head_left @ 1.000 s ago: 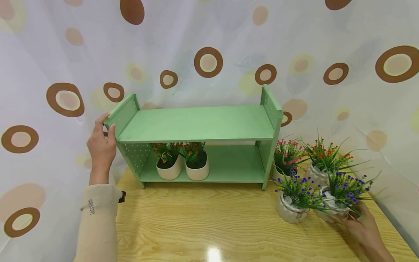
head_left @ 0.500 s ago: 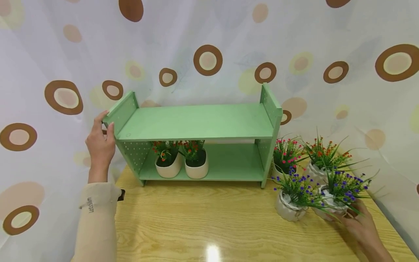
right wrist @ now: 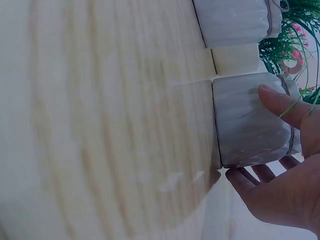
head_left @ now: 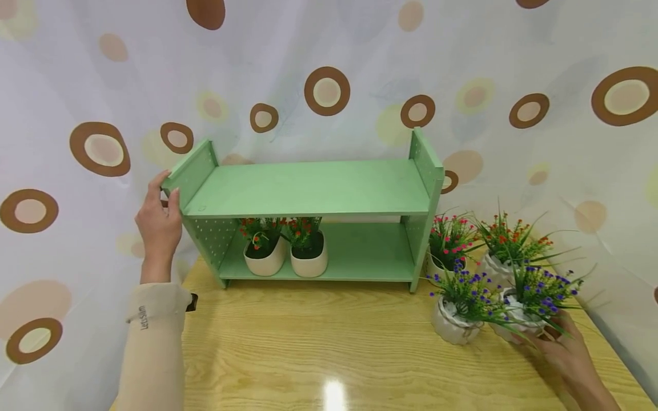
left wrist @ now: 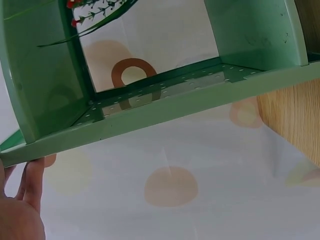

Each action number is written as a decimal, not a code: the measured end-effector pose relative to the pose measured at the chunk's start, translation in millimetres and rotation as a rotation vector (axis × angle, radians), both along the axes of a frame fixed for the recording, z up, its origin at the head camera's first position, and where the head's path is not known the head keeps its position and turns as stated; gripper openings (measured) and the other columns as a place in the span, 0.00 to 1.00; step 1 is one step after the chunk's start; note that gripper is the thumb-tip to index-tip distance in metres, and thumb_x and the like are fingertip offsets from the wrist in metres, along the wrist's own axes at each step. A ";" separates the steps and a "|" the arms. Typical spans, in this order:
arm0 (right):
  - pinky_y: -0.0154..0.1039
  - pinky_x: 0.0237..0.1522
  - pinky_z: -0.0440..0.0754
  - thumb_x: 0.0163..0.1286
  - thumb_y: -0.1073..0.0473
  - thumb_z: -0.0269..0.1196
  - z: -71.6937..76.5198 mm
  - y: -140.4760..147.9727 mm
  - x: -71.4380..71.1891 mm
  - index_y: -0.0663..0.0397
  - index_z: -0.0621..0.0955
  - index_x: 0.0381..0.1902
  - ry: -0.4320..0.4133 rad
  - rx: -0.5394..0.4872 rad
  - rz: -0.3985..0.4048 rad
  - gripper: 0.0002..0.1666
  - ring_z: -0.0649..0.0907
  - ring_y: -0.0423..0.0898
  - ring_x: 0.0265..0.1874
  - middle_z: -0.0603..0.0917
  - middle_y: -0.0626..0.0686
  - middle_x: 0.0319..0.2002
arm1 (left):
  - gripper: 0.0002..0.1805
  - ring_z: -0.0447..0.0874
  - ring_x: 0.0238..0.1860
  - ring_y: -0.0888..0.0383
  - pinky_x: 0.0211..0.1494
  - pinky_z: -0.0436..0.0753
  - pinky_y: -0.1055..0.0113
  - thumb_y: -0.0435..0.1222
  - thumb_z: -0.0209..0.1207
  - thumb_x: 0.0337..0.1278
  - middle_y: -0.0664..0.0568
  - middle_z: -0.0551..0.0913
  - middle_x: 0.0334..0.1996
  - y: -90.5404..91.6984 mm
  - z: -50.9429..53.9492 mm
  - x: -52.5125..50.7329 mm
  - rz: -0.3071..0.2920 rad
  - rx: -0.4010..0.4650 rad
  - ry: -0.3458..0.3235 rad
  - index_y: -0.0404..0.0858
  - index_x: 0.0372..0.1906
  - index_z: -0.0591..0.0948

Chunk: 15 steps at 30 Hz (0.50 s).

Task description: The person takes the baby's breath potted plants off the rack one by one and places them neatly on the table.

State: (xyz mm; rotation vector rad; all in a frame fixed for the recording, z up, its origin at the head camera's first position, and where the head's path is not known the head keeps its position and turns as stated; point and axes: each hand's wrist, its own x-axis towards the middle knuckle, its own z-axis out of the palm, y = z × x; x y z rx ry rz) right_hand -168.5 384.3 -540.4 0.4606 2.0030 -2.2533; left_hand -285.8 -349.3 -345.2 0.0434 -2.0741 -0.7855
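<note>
A green two-tier shelf (head_left: pixel 308 188) stands on the wooden table. My left hand (head_left: pixel 160 225) holds the upper front corner of its left side panel (head_left: pixel 192 171); in the left wrist view, fingertips (left wrist: pixel 34 180) touch the panel's edge. At the right, my right hand (head_left: pixel 565 351) grips a white pot (right wrist: pixel 252 122) of artificial purple flowers (head_left: pixel 547 291). The thumb lies on one side of the pot and the fingers are around the other, and the pot stands on the table. Another white pot of purple flowers (head_left: pixel 457 325) is just left of it.
Two cream pots with red flowers (head_left: pixel 264 260) (head_left: pixel 309 262) sit on the lower tier, left of middle. Beside the shelf's right side stand a pink-flowered pot (head_left: pixel 446 268) and an orange-red-flowered pot (head_left: pixel 497 268). A patterned curtain (head_left: pixel 360 68) hangs behind.
The head view has shifted slightly, so everything sits a little higher. Both hands keep their places on the shelf and the pot.
</note>
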 end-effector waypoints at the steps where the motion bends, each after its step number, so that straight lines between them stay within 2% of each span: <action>1: 0.18 0.46 0.77 0.80 0.61 0.58 -0.5 -0.2 0.5 0.11 0.47 0.71 0.020 0.036 0.000 0.44 0.66 0.21 0.52 0.58 0.24 0.59 | 0.23 0.86 0.42 0.32 0.47 0.76 0.38 0.44 0.51 0.80 0.31 0.84 0.56 0.3 -0.2 0.2 0.000 0.000 0.000 0.47 0.73 0.73; 2: 0.18 0.45 0.77 0.80 0.61 0.59 -1.0 -0.5 1.0 0.11 0.50 0.69 0.041 0.085 0.002 0.42 0.67 0.20 0.50 0.59 0.24 0.57 | 0.23 0.85 0.42 0.32 0.47 0.76 0.38 0.44 0.51 0.80 0.31 0.84 0.55 0.7 -0.3 0.5 -0.004 0.002 -0.001 0.47 0.73 0.73; 3: 0.18 0.45 0.77 0.79 0.61 0.59 -1.9 -0.4 1.3 0.11 0.52 0.65 0.057 0.090 0.004 0.39 0.66 0.19 0.45 0.59 0.23 0.52 | 0.23 0.85 0.42 0.32 0.47 0.76 0.38 0.44 0.51 0.81 0.30 0.84 0.54 1.2 -0.3 0.8 -0.009 0.004 -0.004 0.47 0.74 0.73; 6: 0.18 0.45 0.76 0.79 0.60 0.60 -2.4 -0.3 1.8 0.13 0.49 0.67 0.052 0.147 0.003 0.41 0.65 0.20 0.47 0.59 0.24 0.52 | 0.24 0.84 0.44 0.32 0.48 0.74 0.37 0.45 0.50 0.81 0.30 0.84 0.53 2.1 -0.2 2.1 -0.021 0.007 -0.019 0.49 0.75 0.71; 7: 0.18 0.44 0.76 0.79 0.59 0.61 -2.7 -0.4 1.7 0.17 0.48 0.70 0.054 0.200 0.011 0.43 0.64 0.19 0.47 0.59 0.26 0.54 | 0.24 0.83 0.45 0.32 0.49 0.74 0.37 0.45 0.50 0.81 0.30 0.83 0.54 2.3 0.1 2.9 -0.025 0.011 -0.024 0.49 0.76 0.70; 9: 0.18 0.44 0.76 0.79 0.58 0.61 -1.7 -1.2 1.2 0.28 0.42 0.78 0.047 0.289 0.030 0.48 0.68 0.30 0.57 0.61 0.37 0.62 | 0.25 0.83 0.47 0.31 0.52 0.73 0.35 0.45 0.49 0.81 0.30 0.83 0.56 2.4 0.8 4.7 -0.032 0.019 -0.036 0.50 0.77 0.69; 10: 0.18 0.44 0.76 0.79 0.58 0.61 -1.5 -1.5 0.7 0.34 0.41 0.80 0.049 0.344 0.036 0.49 0.68 0.32 0.57 0.62 0.43 0.63 | 0.25 0.83 0.49 0.31 0.53 0.73 0.34 0.45 0.49 0.81 0.30 0.82 0.58 2.5 1.1 5.5 -0.035 0.023 -0.044 0.51 0.77 0.69; 11: 0.17 0.43 0.75 0.79 0.58 0.61 -0.6 -2.3 0.3 0.41 0.39 0.82 0.049 0.384 0.044 0.52 0.69 0.40 0.64 0.61 0.53 0.67 | 0.26 0.82 0.50 0.31 0.54 0.72 0.34 0.45 0.49 0.81 0.30 0.81 0.59 2.8 1.5 6.5 -0.037 0.029 -0.052 0.52 0.78 0.68; 12: 0.18 0.43 0.76 0.78 0.57 0.61 -0.3 -2.8 -0.1 0.47 0.39 0.82 0.058 0.447 0.049 0.52 0.69 0.41 0.64 0.60 0.60 0.67 | 0.26 0.82 0.51 0.31 0.55 0.72 0.34 0.46 0.48 0.81 0.31 0.81 0.60 3.2 1.8 7.3 -0.039 0.037 -0.060 0.52 0.78 0.67; 13: 0.18 0.42 0.76 0.79 0.57 0.61 1.0 -3.2 -0.5 0.51 0.39 0.82 0.062 0.505 0.059 0.52 0.69 0.49 0.67 0.57 0.67 0.68 | 0.26 0.82 0.53 0.31 0.56 0.72 0.34 0.46 0.48 0.82 0.31 0.80 0.62 3.6 2.0 8.1 -0.044 0.046 -0.068 0.52 0.79 0.66; 14: 0.16 0.41 0.75 0.79 0.57 0.61 3.4 -3.2 -0.8 0.56 0.38 0.83 0.053 0.509 0.069 0.53 0.65 0.60 0.73 0.53 0.73 0.71 | 0.27 0.81 0.54 0.31 0.57 0.72 0.34 0.46 0.47 0.82 0.31 0.79 0.63 4.4 2.2 8.8 -0.047 0.050 -0.079 0.52 0.79 0.65; 15: 0.19 0.45 0.77 0.79 0.57 0.61 5.6 -3.4 -1.1 0.60 0.39 0.83 0.049 0.532 0.073 0.53 0.64 0.64 0.74 0.50 0.76 0.73 | 0.28 0.81 0.55 0.31 0.57 0.72 0.34 0.46 0.47 0.82 0.31 0.79 0.64 4.9 1.7 9.1 -0.051 0.053 -0.084 0.53 0.80 0.64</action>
